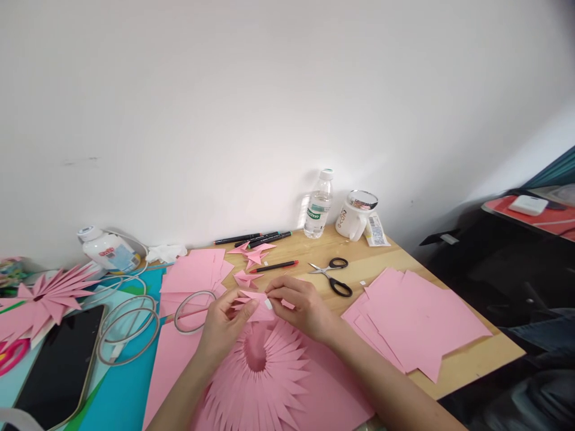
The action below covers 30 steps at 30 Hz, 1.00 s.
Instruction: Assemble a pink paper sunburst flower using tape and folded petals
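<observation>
My left hand [231, 314] grips a folded pink paper piece [255, 311] between thumb and fingers. My right hand [300, 305] pinches the other side of it, fingertips beside a small white patch [268, 304] on the paper. Right below the hands lies a ring of many folded pink paper points [256, 389], fanned around a hollow middle. Whether the held piece joins this ring I cannot tell. Under the ring is a large pink sheet [332, 383]. Small pink folded pieces [247, 278] lie just beyond my fingers.
Black-handled scissors [335, 278], a red-tipped pen [274, 267] and several black pens [256, 238] lie behind. A water bottle [318, 206] and lidded mug [354, 218] stand by the wall. Pink sheets [422, 317] lie right; a phone [63, 365] and coiled cable [128, 329] left.
</observation>
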### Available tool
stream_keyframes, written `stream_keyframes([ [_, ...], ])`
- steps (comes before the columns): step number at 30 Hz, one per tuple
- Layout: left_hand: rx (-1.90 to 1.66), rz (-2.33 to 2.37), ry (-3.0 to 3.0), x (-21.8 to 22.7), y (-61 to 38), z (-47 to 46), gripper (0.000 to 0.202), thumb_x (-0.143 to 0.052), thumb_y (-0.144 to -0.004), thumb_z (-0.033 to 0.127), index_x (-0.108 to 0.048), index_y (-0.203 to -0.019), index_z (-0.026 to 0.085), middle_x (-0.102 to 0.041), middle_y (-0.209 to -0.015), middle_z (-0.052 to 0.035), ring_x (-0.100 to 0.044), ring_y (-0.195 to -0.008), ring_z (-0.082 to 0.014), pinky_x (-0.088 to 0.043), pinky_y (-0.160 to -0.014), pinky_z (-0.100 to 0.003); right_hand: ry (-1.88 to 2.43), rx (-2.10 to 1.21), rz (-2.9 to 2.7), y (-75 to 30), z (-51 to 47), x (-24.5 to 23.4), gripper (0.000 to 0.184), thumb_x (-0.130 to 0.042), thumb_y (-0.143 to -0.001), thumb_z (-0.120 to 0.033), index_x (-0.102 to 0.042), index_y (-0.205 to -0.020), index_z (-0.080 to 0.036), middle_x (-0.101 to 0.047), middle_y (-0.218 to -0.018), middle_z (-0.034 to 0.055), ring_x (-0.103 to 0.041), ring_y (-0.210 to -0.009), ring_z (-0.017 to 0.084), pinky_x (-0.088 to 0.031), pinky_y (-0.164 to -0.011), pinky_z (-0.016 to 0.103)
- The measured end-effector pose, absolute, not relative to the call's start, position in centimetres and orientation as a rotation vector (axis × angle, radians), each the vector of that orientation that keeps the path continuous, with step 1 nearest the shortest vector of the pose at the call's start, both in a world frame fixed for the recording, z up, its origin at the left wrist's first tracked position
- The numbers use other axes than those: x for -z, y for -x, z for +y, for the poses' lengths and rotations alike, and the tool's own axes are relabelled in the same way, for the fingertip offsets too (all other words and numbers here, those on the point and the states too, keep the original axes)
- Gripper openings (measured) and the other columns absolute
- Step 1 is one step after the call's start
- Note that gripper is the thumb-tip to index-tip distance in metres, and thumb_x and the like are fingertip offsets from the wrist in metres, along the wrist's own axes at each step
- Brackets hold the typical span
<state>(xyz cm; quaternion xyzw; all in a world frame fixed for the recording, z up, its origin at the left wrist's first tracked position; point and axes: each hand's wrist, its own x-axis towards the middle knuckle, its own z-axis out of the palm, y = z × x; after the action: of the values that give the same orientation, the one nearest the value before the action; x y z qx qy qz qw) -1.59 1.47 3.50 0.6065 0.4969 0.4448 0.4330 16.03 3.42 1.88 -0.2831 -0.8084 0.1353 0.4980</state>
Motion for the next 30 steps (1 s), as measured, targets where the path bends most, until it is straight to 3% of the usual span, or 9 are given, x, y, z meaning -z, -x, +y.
stream_keyframes([
  [6,-1.108,1.225,-1.531,-3.65,1.95,1.57,0.02,-0.067,-0.072,0.037,-0.069,-0.075,0.017,-0.068,-0.067,-0.0033,-0.063,-0.064,-0.0182,-0.05,-0.057,-0.025,0.738,-0.504,-1.941,-16.18,3.29,-2.25,0.016,-0.05,-0.083,-0.014,-0.065,-0.079,-0.02,-0.068,-0.085,0.0067,-0.063,-0.071,0.014,-0.05,-0.061,0.024],
  [12,-1.077,1.197,-1.529,-3.63,2.15,1.67,0.019,-0.066,-0.074,0.035,-0.069,-0.077,0.017,-0.07,-0.072,-0.0046,-0.064,-0.067,-0.0185,-0.051,-0.059,-0.025,0.75,-0.649,-1.943,-16.61,3.33,-2.37,0.014,-0.054,-0.082,-0.015,-0.065,-0.075,-0.02,-0.068,-0.085,0.0054,-0.064,-0.073,0.014,-0.051,-0.064,0.024],
  [20,-1.046,1.232,-1.575,-3.54,2.0,1.49,0.018,-0.066,-0.073,0.036,-0.07,-0.074,0.019,-0.067,-0.066,-0.0036,-0.061,-0.064,-0.0185,-0.05,-0.057,-0.025,0.741,-0.468,-1.967,-16.31,3.22,-1.86,0.016,-0.051,-0.08,-0.012,-0.064,-0.073,-0.019,-0.068,-0.084,0.0071,-0.063,-0.067,0.013,-0.049,-0.058,0.024],
  [30,-1.039,1.24,-1.594,-3.37,2.1,1.55,0.017,-0.065,-0.075,0.033,-0.072,-0.083,0.02,-0.07,-0.075,-0.0045,-0.062,-0.065,-0.019,-0.049,-0.059,-0.026,0.845,-0.691,-1.884,-16.1,3.01,-1.89,0.017,-0.055,-0.077,-0.011,-0.067,-0.069,-0.019,-0.068,-0.083,0.0042,-0.063,-0.068,0.013,-0.05,-0.061,0.024],
])
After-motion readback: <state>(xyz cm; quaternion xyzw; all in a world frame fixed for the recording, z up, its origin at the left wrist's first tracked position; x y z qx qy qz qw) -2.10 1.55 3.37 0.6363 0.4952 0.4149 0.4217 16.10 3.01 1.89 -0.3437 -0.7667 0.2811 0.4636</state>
